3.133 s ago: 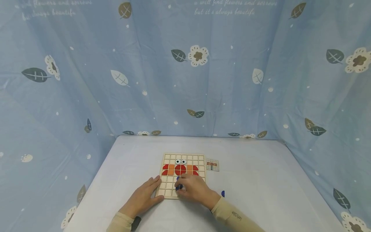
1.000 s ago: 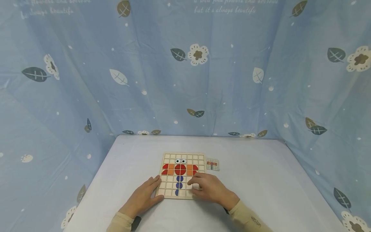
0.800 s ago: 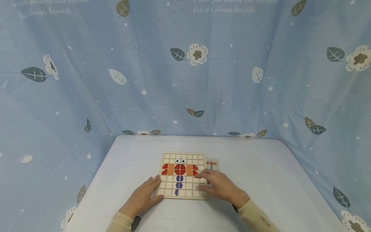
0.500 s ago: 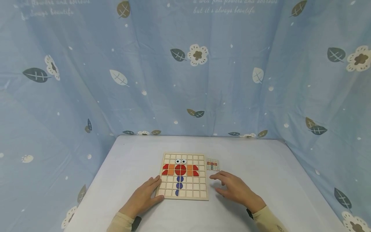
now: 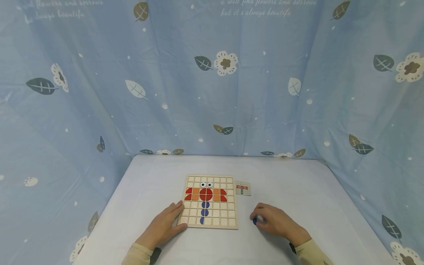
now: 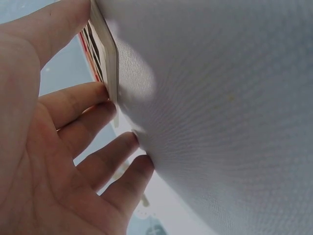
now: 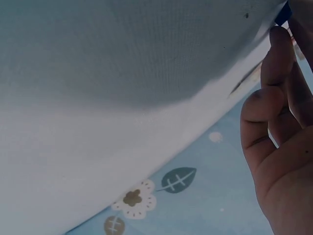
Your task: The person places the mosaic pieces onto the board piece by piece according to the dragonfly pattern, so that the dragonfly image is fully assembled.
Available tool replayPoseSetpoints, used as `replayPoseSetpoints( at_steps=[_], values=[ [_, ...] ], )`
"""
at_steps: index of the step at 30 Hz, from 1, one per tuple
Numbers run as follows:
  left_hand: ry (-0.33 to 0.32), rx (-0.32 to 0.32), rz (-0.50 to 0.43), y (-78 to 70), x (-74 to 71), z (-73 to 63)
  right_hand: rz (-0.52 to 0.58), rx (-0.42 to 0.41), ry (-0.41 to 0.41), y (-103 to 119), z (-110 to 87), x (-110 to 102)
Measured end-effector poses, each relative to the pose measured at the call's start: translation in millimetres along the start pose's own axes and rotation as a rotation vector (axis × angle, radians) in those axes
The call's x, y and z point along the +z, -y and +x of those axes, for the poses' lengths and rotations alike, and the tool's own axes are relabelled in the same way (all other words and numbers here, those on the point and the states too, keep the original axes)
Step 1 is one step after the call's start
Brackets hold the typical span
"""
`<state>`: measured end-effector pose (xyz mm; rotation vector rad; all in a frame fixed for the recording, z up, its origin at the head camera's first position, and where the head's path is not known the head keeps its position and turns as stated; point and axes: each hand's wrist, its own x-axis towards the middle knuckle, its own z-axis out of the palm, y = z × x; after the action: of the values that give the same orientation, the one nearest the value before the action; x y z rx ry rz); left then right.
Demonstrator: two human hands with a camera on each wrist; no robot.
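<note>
A wooden grid board (image 5: 214,221) lies on the white table, bearing a red circle (image 5: 206,194), orange squares, red quarter-circles, two eye tiles (image 5: 207,184) and a column of blue pieces (image 5: 205,212). A lone blue quarter-circle ends that column. My left hand (image 5: 165,223) rests at the board's near left corner, fingers loosely extended against its edge, as the left wrist view also shows. To the right of the board, my right hand (image 5: 273,221) pinches a blue quarter-circle tile (image 5: 254,221) at the tabletop. In the right wrist view that tile (image 7: 283,14) shows only partly at the fingertips.
A small pattern card (image 5: 243,188) lies just right of the board's upper corner, picturing a similar coloured figure on a grid. Blue printed curtain (image 5: 179,110) surrounds the back and sides of the white table (image 5: 285,176).
The right hand has set a blue quarter-circle in the board's bottom row, moved right off the board and closed its fingers on another blue tile. The left hand has stayed put.
</note>
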<state>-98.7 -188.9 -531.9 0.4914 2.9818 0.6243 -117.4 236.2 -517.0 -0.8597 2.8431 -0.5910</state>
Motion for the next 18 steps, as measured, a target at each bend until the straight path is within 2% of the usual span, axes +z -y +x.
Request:
replayPoseSetpoints(
  at_steps=[12, 18],
  values=[
    [0.019, -0.008, -0.005, 1.2, -0.7, -0.2, 0.051, -0.005, 0.020, 2.3, 2.4, 3.0],
    [0.026, -0.011, -0.007, 0.7, -1.0, 0.4, -0.014, 0.047, -0.053, 4.3, 2.7, 5.3]
  ],
)
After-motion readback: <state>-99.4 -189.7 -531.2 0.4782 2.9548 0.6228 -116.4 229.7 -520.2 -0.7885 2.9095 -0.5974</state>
